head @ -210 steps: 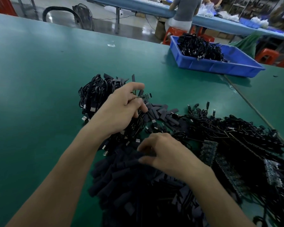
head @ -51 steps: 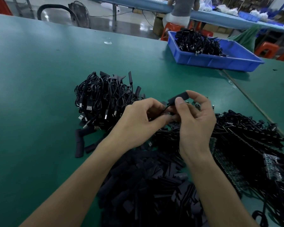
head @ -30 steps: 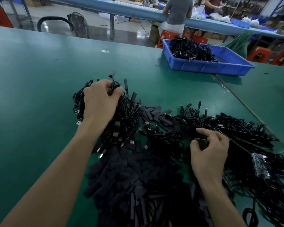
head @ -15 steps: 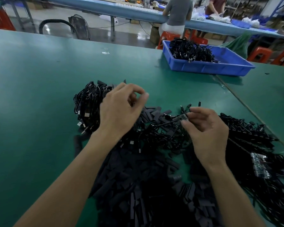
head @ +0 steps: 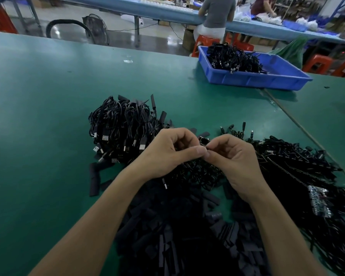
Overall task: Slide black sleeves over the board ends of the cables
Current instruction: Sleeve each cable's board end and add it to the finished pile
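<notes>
Thumbs and forefingers of left hand (head: 167, 152) and right hand (head: 234, 156) are pinching one small dark piece (head: 203, 140) between them, probably a board end entering its sleeve. Its length is running hand to hand, above the cable heap (head: 195, 172).

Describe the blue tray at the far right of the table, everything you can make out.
The blue tray is a shallow rectangular bin, plastic by its look, with a ribbed front wall. It sits flat on the green table, near its far edge. A heap of black cables fills its left part; the right part of its floor is bare. Nothing else touches it.
</notes>
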